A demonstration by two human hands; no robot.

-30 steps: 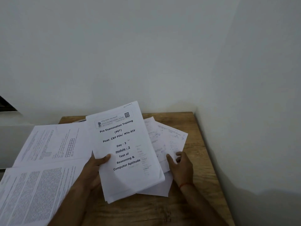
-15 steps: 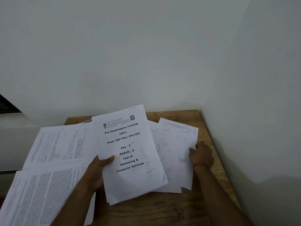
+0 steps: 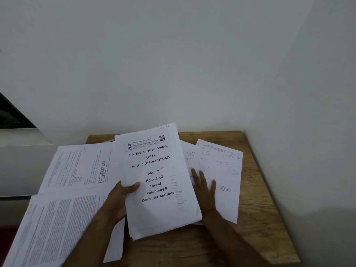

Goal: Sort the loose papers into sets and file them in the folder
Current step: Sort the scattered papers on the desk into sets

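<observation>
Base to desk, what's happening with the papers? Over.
Left grip holds the booklet. Right grip flat on the scribbled sheets. Printed pages spread out on the left.

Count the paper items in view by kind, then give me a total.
Stack with Pre Examination Training cover, held by the left hand: 1
Densely printed sheets at left: 2
Handwritten sheets under the right hand: 2
Total: 5
</observation>
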